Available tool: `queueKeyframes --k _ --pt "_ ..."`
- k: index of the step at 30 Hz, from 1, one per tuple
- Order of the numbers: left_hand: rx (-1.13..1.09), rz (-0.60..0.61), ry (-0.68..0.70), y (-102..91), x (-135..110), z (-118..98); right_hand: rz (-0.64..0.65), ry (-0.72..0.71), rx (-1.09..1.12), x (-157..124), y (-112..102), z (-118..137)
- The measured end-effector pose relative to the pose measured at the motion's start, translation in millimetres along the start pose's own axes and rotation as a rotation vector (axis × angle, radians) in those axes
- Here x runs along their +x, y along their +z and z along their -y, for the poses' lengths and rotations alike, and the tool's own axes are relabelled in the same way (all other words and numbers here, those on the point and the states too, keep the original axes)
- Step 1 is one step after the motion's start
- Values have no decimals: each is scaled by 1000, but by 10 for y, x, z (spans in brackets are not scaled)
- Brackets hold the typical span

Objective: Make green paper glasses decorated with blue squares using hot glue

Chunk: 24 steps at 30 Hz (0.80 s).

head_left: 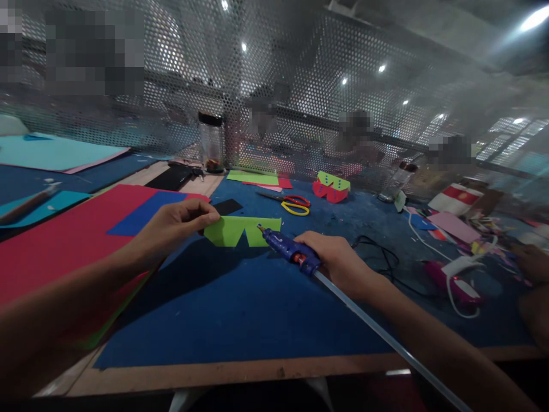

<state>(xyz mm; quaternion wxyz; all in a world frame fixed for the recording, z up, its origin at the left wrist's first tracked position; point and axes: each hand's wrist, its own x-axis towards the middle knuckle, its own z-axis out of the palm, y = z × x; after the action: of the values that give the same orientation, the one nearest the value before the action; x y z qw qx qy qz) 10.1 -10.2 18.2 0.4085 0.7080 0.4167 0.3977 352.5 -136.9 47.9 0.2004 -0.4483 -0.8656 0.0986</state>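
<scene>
My left hand pinches the left end of a green paper strip with a V-shaped notch cut from its lower edge, and holds it above the blue mat. My right hand grips a blue glue gun. Its nozzle touches the strip's right part. A clear glue stick trails back from the gun along my forearm.
Red and blue sheets lie at the left. Scissors, a finished green-and-red paper piece, a jar and a mesh screen stand beyond. Another person's hand, a pink glue gun and cables lie at the right.
</scene>
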Motion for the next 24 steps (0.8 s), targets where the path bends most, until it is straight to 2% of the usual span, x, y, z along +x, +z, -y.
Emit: queueKeyframes --k 10,17,24 --pt "31 28 -40 7 18 4 -3 -94 -285 3 -120 -1" --pt "23 40 -19 15 5 -30 110 -56 -409 94 -368 135" --pt "4 54 -10 19 1 -32 209 -117 -422 199 -546 303"
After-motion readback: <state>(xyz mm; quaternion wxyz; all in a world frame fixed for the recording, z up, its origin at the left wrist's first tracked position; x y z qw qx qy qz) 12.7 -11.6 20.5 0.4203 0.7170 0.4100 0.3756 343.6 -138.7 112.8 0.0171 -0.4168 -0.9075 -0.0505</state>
